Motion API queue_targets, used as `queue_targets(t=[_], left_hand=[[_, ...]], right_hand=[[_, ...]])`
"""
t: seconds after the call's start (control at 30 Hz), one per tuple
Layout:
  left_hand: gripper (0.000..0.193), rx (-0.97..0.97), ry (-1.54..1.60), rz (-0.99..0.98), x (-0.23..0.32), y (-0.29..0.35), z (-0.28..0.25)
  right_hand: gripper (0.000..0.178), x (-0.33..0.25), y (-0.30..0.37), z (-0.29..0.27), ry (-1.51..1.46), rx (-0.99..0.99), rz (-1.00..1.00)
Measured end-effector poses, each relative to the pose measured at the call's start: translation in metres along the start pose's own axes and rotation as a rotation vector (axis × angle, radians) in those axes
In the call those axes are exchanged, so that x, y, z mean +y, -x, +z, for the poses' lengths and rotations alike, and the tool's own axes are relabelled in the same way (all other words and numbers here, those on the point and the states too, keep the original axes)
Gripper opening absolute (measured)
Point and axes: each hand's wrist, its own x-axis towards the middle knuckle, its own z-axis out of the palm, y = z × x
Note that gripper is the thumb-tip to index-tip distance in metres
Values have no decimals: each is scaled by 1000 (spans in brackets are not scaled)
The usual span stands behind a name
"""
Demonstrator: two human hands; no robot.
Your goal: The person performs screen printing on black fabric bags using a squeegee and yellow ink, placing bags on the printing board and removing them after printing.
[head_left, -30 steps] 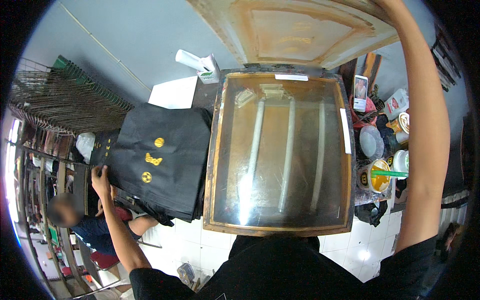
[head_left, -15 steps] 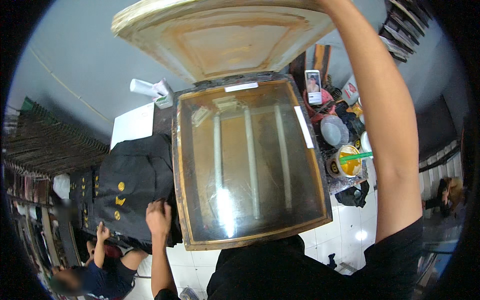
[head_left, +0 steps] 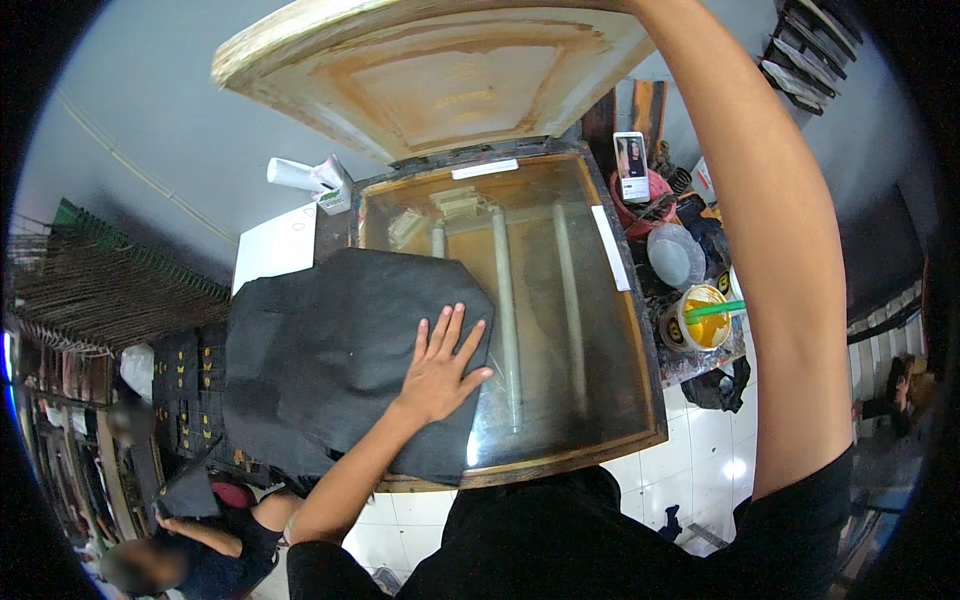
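Observation:
My left hand (head_left: 437,375) lies flat with fingers spread on a plain black fabric piece (head_left: 335,340). The fabric covers the left part of a glass-topped printing table (head_left: 620,440) and hangs past its left edge. Light tubes (head_left: 507,320) show through the uncovered glass. Above the table's far end a wood-framed printing screen (head_left: 470,80) is tilted up, its underside stained orange-brown. Reaching to its upper right edge is my right hand (head_left: 645,6), holding the screen up; the picture's top edge cuts off its fingers.
At right stand a tub of yellow ink (head_left: 695,325) with a green stick, a clear plastic container (head_left: 672,252) and a propped phone (head_left: 631,165). White paper (head_left: 275,250) lies at left. Yellow-printed black pieces (head_left: 185,375) lie beyond, near a seated person (head_left: 215,540).
My left hand has moved right from the stack and now rests on a black piece laid over the glass. The screen stays raised. The seated person's hand now has a dark piece.

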Motion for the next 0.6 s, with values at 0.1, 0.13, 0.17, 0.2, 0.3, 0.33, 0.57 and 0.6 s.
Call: queue_targets(t=[0.1, 0.13, 0.17, 0.2, 0.3, 0.33, 0.57, 0.6], left_hand=[[82, 61, 93, -70, 35, -56, 19], [78, 59, 149, -92, 48, -77, 19], [75, 111, 241, -111, 55, -98, 22], [73, 163, 334, -132, 57, -120, 28], [63, 315, 690, -161, 56, -164, 14], [60, 366, 821, -171, 52, -169, 3], [57, 594, 322, -279, -44, -114, -31], [63, 534, 246, -470, -54, -97, -38]], right_hand=[[41, 4, 3, 2, 3, -18, 9], [41, 7, 3, 0, 5, -24, 12], [41, 6, 1, 1, -1, -26, 6], [41, 2, -1, 2, -8, -29, -1], [40, 1, -2, 1, -31, -50, 3], [40, 1, -2, 0, -45, -58, 5], [39, 1, 3, 5, -20, -8, -19], [39, 8, 7, 4, -10, -24, -4]])
